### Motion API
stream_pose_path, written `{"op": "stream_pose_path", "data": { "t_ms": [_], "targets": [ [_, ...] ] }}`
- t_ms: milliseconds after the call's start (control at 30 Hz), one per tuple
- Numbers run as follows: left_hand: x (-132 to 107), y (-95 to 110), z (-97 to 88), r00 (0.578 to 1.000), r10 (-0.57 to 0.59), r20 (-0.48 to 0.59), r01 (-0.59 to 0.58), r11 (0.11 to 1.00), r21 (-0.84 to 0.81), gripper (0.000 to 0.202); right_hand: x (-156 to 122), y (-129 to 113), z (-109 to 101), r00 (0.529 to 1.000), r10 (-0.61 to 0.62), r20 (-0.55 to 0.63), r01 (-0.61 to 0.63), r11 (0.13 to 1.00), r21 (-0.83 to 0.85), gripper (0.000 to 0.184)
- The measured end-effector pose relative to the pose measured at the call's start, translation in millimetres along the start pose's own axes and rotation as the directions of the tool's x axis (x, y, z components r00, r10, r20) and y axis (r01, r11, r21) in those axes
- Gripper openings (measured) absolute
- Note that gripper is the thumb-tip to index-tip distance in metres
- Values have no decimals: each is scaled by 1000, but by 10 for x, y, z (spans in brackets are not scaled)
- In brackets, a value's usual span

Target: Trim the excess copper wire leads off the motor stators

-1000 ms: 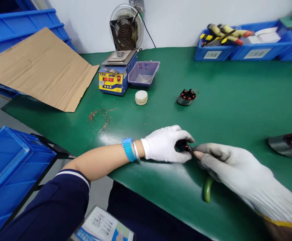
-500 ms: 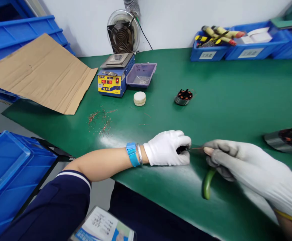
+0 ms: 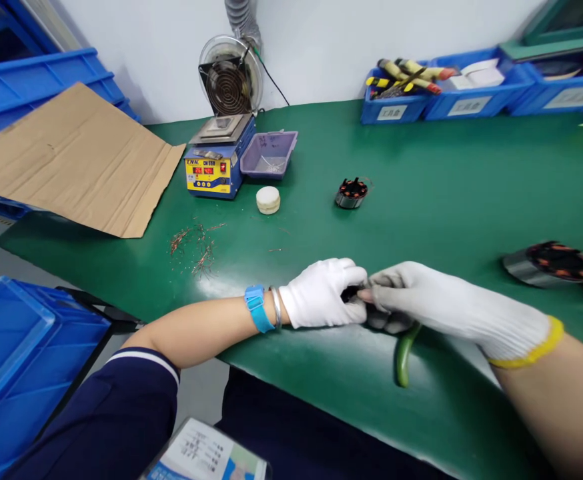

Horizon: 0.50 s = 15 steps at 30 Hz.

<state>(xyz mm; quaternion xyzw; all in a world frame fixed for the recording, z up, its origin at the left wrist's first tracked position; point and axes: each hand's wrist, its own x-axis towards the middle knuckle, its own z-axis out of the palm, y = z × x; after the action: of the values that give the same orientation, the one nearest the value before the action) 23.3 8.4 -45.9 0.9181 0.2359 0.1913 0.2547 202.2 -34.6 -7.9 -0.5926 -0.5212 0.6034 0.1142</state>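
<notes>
My left hand (image 3: pixel 324 293), in a white glove, is curled around a small dark motor stator (image 3: pixel 350 293), mostly hidden by the fingers. Right up against it is my right hand (image 3: pixel 396 293), in a greyed white glove with a bare fingertip showing. Its thumb and finger are pinched at the stator's edge, where a copper wire showed a moment earlier; the wire itself is now hidden. From beneath the right hand sticks out the curved green handle (image 3: pixel 404 360) of a tool lying on the table, its head out of sight.
Another stator (image 3: pixel 351 193) stands beyond my hands, with larger ones (image 3: pixel 546 263) at right. Copper wire scraps (image 3: pixel 199 247), a round white block (image 3: pixel 268 200), a blue-yellow heater unit (image 3: pixel 216 163), a purple tray (image 3: pixel 269 155) and cardboard (image 3: pixel 71 167) are left. Blue tool bins (image 3: pixel 396 110) line the back.
My right hand has moved left, from the outer end of a stretched copper wire to the stator at my left hand. The view has shifted slightly; the left hand keeps its hold.
</notes>
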Motion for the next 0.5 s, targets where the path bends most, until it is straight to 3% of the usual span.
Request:
{"op": "stream_pose_path", "data": {
  "t_ms": [33, 100, 233, 367, 433, 500],
  "targets": [
    [3, 0, 1, 1000, -7, -1, 7, 1000, -2, 9, 25, -6, 19, 995, 16, 94, -28, 991, 128, 50],
    [6, -2, 11, 1000, -21, -18, 20, 999, -25, 7, 55, 4, 36, 985, 19, 174, -64, 965, 256, 47],
    [-22, -3, 45, 996, -40, -83, 28, 989, -148, 9, 68, 62, 40, 988, -15, 154, -28, 961, 274, 43],
    [-67, -4, 26, 987, -98, -126, 50, 940, -337, 33, 50, 123, 95, 998, -40, 54, 29, 983, 183, 38],
    [-67, -22, -30, 982, -178, -70, 118, 852, -510, 58, 36, 158, 124, 998, -47, -35, 50, 996, 76, 35],
    [-49, -57, -124, 953, -298, -46, 193, 720, -667, 70, 17, 196, 135, 992, -71, -103, 73, 997, 11, 35]
  ]
}}
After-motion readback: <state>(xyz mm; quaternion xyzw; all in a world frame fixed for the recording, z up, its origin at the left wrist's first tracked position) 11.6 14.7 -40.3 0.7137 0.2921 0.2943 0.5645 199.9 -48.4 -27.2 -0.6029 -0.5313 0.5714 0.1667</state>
